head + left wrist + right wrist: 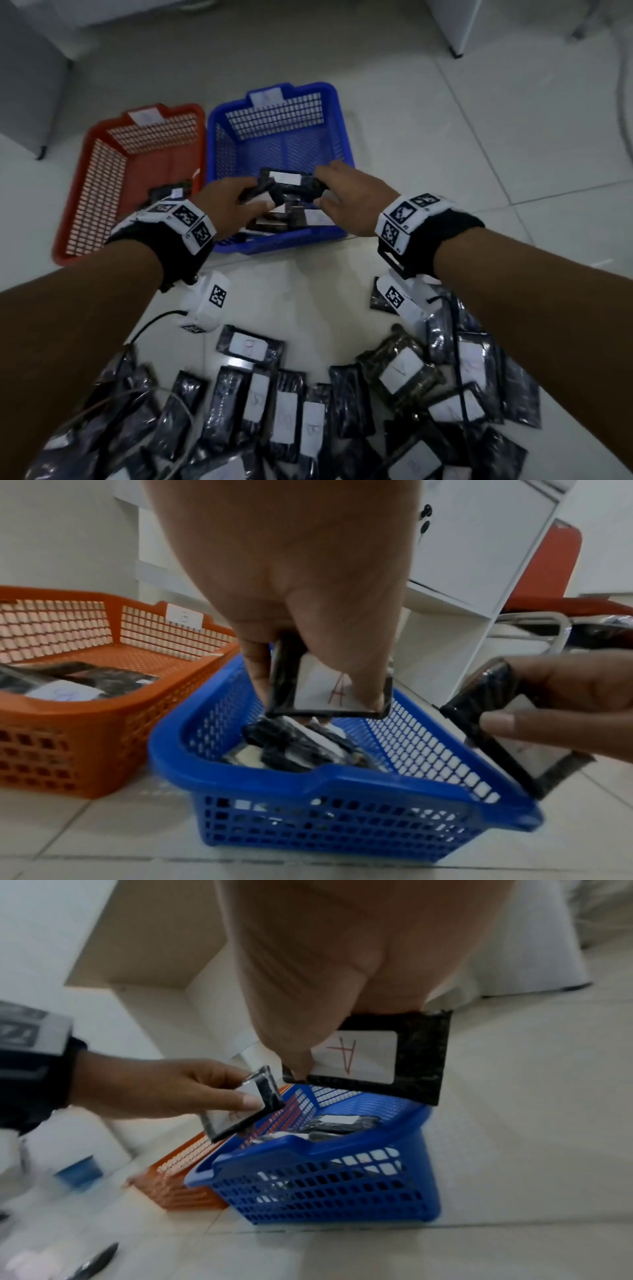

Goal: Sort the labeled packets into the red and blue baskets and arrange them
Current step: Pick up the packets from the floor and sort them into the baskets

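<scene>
Over the blue basket my left hand pinches a black packet whose white label reads A. Just to its right, my right hand pinches a second black packet, also labeled A. Both packets hang a little above the several packets lying at the near end of the blue basket. The red basket stands against the blue one's left side and holds a few packets at its near end. Each basket has a white label on its far rim.
A pile of several black labeled packets covers the tiled floor close to me, below my forearms. Cables trail from the wrist cameras over the pile. White cabinets and an orange-seated chair stand behind the baskets.
</scene>
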The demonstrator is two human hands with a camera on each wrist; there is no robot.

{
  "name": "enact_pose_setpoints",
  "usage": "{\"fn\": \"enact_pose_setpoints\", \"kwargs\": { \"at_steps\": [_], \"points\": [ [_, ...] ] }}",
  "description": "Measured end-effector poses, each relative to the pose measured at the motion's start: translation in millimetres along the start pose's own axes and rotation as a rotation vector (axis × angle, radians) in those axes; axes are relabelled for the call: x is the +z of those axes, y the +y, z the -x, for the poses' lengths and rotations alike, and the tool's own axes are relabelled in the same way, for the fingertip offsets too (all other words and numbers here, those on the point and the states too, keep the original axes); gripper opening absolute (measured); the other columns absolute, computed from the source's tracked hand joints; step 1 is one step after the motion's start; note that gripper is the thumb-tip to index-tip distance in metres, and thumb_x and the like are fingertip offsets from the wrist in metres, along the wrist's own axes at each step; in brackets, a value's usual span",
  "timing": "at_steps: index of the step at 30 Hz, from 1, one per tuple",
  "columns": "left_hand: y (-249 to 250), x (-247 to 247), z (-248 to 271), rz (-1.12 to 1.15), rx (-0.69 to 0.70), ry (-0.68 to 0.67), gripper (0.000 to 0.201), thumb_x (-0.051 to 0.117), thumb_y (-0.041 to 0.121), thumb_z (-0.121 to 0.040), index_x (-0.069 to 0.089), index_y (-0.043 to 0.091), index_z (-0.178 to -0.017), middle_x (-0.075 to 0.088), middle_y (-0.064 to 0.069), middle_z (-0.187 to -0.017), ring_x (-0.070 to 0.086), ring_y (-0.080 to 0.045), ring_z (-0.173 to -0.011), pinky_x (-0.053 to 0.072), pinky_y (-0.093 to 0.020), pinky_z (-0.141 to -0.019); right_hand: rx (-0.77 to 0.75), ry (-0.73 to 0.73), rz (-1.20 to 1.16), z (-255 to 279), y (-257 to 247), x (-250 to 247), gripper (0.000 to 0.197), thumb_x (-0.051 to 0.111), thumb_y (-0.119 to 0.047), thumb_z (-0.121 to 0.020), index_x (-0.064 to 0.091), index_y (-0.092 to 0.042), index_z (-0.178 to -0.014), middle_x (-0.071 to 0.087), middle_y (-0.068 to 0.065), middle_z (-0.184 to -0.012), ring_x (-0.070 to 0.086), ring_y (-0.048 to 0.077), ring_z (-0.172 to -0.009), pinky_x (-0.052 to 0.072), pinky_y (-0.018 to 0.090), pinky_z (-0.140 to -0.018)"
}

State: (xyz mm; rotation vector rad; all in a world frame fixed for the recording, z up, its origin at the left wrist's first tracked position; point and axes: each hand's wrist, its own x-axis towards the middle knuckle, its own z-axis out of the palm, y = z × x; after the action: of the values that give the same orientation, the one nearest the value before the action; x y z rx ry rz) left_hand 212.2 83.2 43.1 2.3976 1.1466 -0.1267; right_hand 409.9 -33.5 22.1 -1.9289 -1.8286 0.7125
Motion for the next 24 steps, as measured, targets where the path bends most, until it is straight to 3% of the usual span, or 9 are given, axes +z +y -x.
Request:
{"fn": "enact_pose_setpoints", "kwargs": {
  "at_steps": [3,5,8,10,12,14,18,21,24],
  "points": [
    [-26.4,3.5,-3.0,-0.156,-0.021,-0.067,0.021,0.057,0.042,-0.093,0.051,0.027,-0.079,0.054,0.003,-0.072,0.053,-0.021,-0.068,0.031,-0.028,-0.054,-0.058,-0.089,0.142,-21.6,-23.7,9.3,0.028,0.052,-0.022,-0.096,0.052,-0.019,-0.125,0.049,0.007,-0.118,0.054,0.030,-0.104,0.042,0.035,-0.078],
    [-33.2,10.2,-6.7,-0.177,-0.002,-0.070,0.015,0.058,0.031,-0.094,0.058,0.019,-0.102,0.059,-0.003,-0.089,0.054,-0.023,-0.080,0.034,-0.028,-0.064,-0.053,-0.125,0.210,-31.1,-31.3,16.2,0.033,0.053,-0.020,-0.096,0.054,-0.022,-0.128,0.054,0.006,-0.124,0.055,0.030,-0.108,0.042,0.032,-0.078],
    [-40.2,18.6,-14.6,-0.141,0.026,-0.039,0.040,0.059,0.019,-0.092,0.052,0.016,-0.131,0.062,-0.010,-0.121,0.059,-0.030,-0.105,0.044,-0.032,-0.081,0.000,-0.182,0.259,-39.6,-30.4,25.9,0.033,0.055,-0.020,-0.093,0.057,-0.025,-0.125,0.060,0.005,-0.122,0.059,0.029,-0.107,0.043,0.029,-0.075],
    [-43.4,23.6,-19.7,-0.124,0.055,0.034,0.049,0.059,0.014,-0.090,0.048,0.017,-0.137,0.061,-0.013,-0.125,0.058,-0.033,-0.111,0.046,-0.038,-0.090,0.055,-0.164,0.266,-41.7,-24.8,29.2,0.039,0.058,-0.022,-0.090,0.053,-0.026,-0.128,0.059,0.007,-0.126,0.059,0.032,-0.109,0.046,0.033,-0.082],
    [-39.9,27.2,-21.4,-0.127,0.096,0.162,0.049,0.060,0.015,-0.088,0.051,0.016,-0.135,0.060,-0.015,-0.122,0.055,-0.034,-0.112,0.047,-0.043,-0.093,0.084,-0.098,0.258,-36.9,-18.6,28.2,0.046,0.057,-0.024,-0.091,0.047,-0.022,-0.136,0.054,0.007,-0.134,0.055,0.031,-0.117,0.047,0.038,-0.094],
    [-28.3,30.9,-18.1,-0.138,0.148,0.267,0.045,0.060,0.020,-0.087,0.055,0.014,-0.131,0.060,-0.015,-0.119,0.054,-0.036,-0.111,0.046,-0.046,-0.093,0.078,0.022,0.248,-23.4,-11.9,23.8,0.046,0.054,-0.027,-0.093,0.047,-0.018,-0.138,0.053,0.007,-0.134,0.052,0.030,-0.120,0.043,0.042,-0.097],
    [18.8,44.9,-6.9,-0.146,0.268,0.383,0.038,0.053,0.032,-0.085,0.064,0.014,-0.117,0.062,-0.011,-0.112,0.055,-0.034,-0.104,0.048,-0.046,-0.084,0.145,0.246,0.243,33.2,5.1,17.0,0.038,0.053,-0.029,-0.090,0.058,-0.015,-0.125,0.061,0.010,-0.117,0.058,0.034,-0.106,0.045,0.044,-0.084],
    [71.9,69.4,-5.1,-0.150,0.422,0.398,0.030,0.054,0.031,-0.086,0.066,0.014,-0.107,0.063,-0.008,-0.104,0.058,-0.033,-0.098,0.048,-0.045,-0.080,0.266,0.258,0.266,89.3,28.1,9.5,0.035,0.053,-0.031,-0.091,0.060,-0.015,-0.122,0.061,0.009,-0.116,0.059,0.033,-0.105,0.046,0.045,-0.083],
    [131.1,106.0,4.0,-0.115,0.557,0.266,0.027,0.059,0.031,-0.084,0.068,0.015,-0.104,0.064,-0.006,-0.104,0.059,-0.030,-0.097,0.046,-0.041,-0.080,0.419,0.196,0.274,145.2,58.3,-7.2,0.036,0.050,-0.033,-0.095,0.056,-0.017,-0.126,0.058,0.007,-0.124,0.055,0.030,-0.113,0.044,0.043,-0.090]
  ]
}}
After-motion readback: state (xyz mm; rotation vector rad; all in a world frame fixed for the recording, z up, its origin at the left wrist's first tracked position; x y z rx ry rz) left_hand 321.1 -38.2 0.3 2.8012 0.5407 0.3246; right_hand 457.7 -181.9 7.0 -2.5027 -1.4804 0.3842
